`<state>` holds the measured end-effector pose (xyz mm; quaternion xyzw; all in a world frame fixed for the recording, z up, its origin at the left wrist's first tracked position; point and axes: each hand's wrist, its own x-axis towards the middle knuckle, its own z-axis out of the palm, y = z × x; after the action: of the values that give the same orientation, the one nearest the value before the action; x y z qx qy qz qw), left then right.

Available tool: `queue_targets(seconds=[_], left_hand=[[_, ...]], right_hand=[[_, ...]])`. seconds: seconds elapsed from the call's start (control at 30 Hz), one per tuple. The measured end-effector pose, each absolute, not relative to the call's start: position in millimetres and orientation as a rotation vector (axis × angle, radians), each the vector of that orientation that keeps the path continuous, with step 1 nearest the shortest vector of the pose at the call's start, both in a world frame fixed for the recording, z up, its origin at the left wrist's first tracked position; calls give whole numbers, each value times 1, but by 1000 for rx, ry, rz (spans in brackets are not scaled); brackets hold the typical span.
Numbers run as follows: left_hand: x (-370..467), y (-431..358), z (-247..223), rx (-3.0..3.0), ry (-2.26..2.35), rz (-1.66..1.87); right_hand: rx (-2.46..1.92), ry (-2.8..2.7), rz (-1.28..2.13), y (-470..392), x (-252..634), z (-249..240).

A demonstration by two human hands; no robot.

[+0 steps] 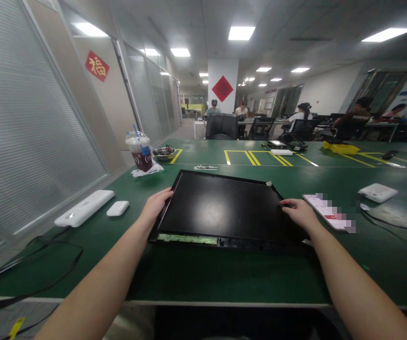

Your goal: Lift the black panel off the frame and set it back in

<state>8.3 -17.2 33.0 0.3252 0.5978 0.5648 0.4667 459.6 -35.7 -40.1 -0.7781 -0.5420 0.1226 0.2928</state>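
Observation:
A black flat screen panel [221,205] lies face up on the green table [224,278], with a green circuit strip [187,239] exposed along its near edge. My left hand [156,204] grips the panel's left edge, its fingers partly hidden at the rim. At the right edge, my right hand [299,211] holds the frame, thumb and fingers near the rim. A small pale piece [268,183] sits at the panel's far right corner.
Left are a drink cup [142,153], a metal bowl [164,152], a long white device [85,208] and a small white case [117,208]. Right are a phone [327,211], a white box [378,192] and cables. A yellow tray [341,148] and seated people are farther back.

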Motion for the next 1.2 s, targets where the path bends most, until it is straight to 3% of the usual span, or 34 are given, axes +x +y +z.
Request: queue_targets(seconds=[0.37,0.77,1.0,1.2], left_hand=[[1,-12,19,654,1083,1274],[0,-13,19,662,1032,1132],[-1,-6,15,737,1255,1283],[1,-10,18,850,1188,1332]], right_hand=[[-2039,-1465,272,-35,461,-45],[-2000,-1492,253,-34,461,-47],[-1990,-1503,252,-35,460,-45],[-1981,-1500,235,-35,458,-44]])
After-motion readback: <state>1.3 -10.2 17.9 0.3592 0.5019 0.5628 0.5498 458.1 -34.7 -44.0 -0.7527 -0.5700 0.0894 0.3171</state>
